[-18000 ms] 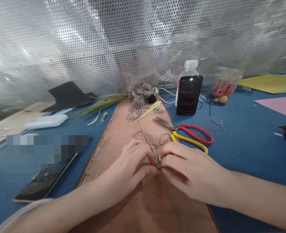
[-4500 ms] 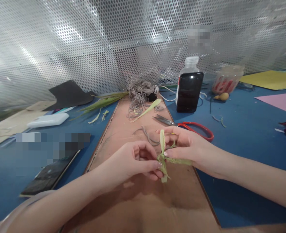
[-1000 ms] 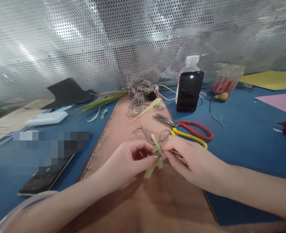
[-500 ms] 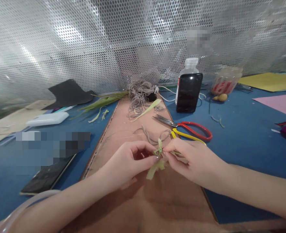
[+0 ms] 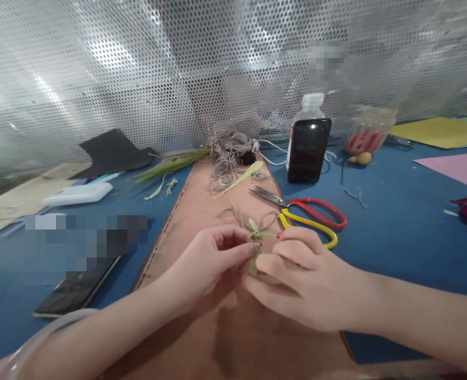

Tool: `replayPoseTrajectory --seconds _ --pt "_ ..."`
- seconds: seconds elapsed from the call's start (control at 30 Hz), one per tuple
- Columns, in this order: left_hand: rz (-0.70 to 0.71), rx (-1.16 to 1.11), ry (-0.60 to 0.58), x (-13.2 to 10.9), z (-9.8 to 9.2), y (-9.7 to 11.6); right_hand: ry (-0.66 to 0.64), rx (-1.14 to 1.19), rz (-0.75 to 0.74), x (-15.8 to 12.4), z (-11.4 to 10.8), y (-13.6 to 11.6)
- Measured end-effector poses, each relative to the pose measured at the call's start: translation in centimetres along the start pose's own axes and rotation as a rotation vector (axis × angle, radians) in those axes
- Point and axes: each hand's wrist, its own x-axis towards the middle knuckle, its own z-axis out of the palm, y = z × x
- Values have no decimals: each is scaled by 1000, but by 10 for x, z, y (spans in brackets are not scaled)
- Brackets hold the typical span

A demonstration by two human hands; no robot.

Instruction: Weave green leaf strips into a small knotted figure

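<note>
Between thumb and fingers, my left hand (image 5: 213, 258) pinches a small knotted piece of green leaf strips (image 5: 254, 235) above the brown board (image 5: 233, 338). One thin strand runs from its knot to my right hand (image 5: 300, 272), whose thumb and forefinger are pinched on the strand's end. The other fingers of that hand curl in front of the piece and cover part of its lower leaf. Grey cord (image 5: 268, 221) lies just beyond the knot. Scissors (image 5: 316, 214) with one red and one yellow handle lie at the board's right edge, close past my right hand.
A grey yarn bundle (image 5: 229, 150) and a pale leaf strip (image 5: 243, 178) lie at the board's far end. A black phone (image 5: 309, 152) leans on a clear bottle (image 5: 313, 103). To the left are a white case (image 5: 78, 194), green leaves (image 5: 170, 166) and a dark phone (image 5: 78, 285).
My right hand has shifted from close at the knot to slightly right, drawing a thin strand out straight. Its other fingers have come forward over the lower leaf. My left hand stays nearly still.
</note>
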Motion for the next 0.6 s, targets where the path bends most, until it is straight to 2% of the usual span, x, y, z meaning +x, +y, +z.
replayPoseTrajectory --seconds 0.23,0.3,0.4,0.5,0.6 --pt "48 1 8 2 3 -4 -73 122 37 2 1 0" --pt "63 47 4 2 1 -3 -17 184 108 2 1 2" --pt "77 243 12 2 -3 0 97 303 276 2 3 5" --pt "96 384 18 0 -5 5 110 418 389 3 3 10" --pt "114 406 -7 -2 -6 8 118 462 465 4 3 14"
